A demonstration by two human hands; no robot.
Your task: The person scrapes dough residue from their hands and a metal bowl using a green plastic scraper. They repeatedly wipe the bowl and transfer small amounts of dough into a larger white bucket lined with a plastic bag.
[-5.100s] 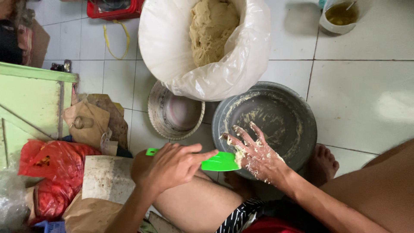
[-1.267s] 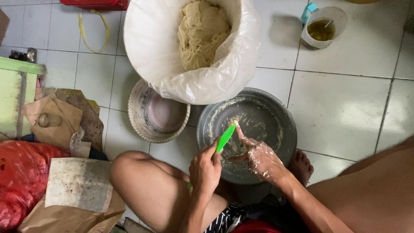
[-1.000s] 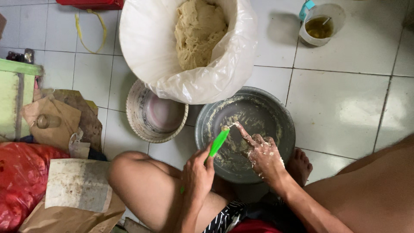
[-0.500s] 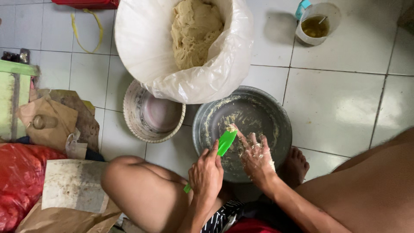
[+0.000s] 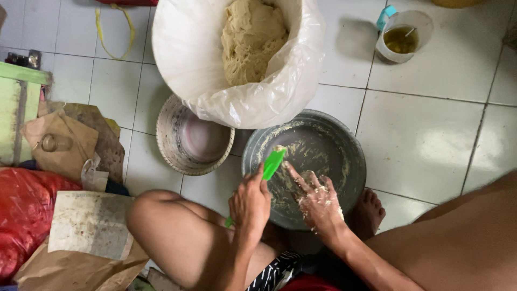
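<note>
The green plastic scraper lay slanted over the near side of the grey metal basin, its blade pointing up and away. The left hand gripped its handle closed, while the dough-caked right hand, fingers spread, touched the blade.

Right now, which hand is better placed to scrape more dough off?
Probably the left hand: it holds the green scraper with its tip against the dough-coated fingers of the right hand, over the grey metal bowl.
</note>
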